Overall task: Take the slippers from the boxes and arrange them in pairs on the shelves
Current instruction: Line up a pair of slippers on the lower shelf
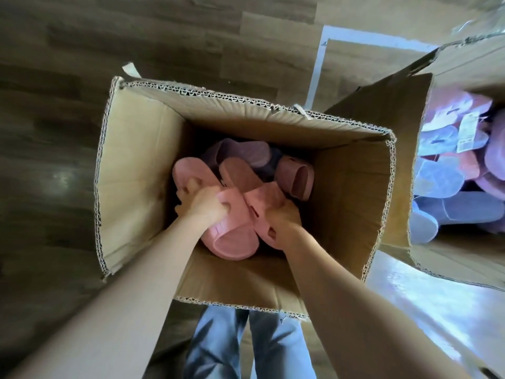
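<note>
An open cardboard box [142,170] stands on the floor right below me, with several slippers inside. My left hand [202,205] reaches down into it and grips the strap of a pink slipper [232,239]. My right hand [284,218] grips a second pink slipper [262,198] lying beside the first. Deeper in the box lie another pink slipper [188,170], a mauve slipper [296,176] and a purple one [246,151].
A second open cardboard box [382,127] stands to the right, filled with several blue, purple and pink slippers [459,173], some with a paper tag. Wooden floor surrounds both boxes. My legs in jeans [246,346] stand just behind the near box. No shelves are in view.
</note>
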